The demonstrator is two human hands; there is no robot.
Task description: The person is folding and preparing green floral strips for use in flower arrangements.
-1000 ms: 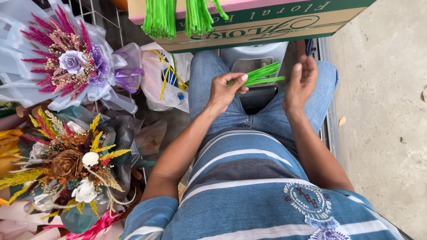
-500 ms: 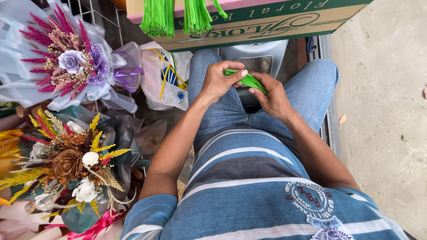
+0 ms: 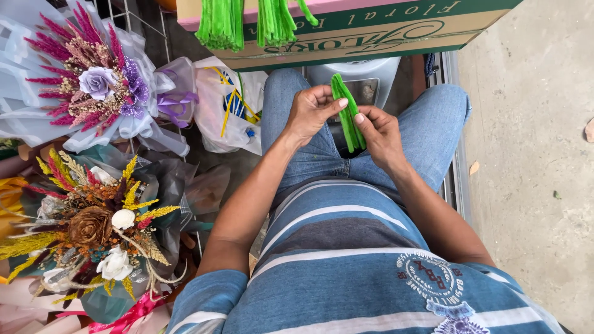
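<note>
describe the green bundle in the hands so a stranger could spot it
Start at the person's blue jeans. Above the lap, the left hand and right hand pinch a bundle of green fuzzy sticks. Unlike the green bunches hanging from the box, it is held.

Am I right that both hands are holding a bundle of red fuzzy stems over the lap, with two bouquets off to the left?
Not quite: the bundle of fuzzy stems is green, not red. The head view shows the left hand and right hand holding it over the lap, with two bouquets at left.
</note>
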